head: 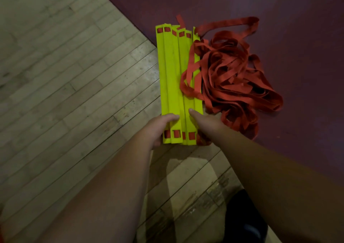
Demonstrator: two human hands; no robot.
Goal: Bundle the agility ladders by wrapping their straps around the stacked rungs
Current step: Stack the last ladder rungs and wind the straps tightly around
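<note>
Both forearms reach in from the bottom. Left hand grips the near end of the yellow rungs, fingers curled over the top. Right hand pinches the right edge, thumb on top, other fingers hidden. Rungs are stacked where the wood floor meets the maroon mat. Red straps lie heaped loose beside them. Step is probably squaring the stack, with no wrap yet. Next: free one hand and pull a strap around.
</note>
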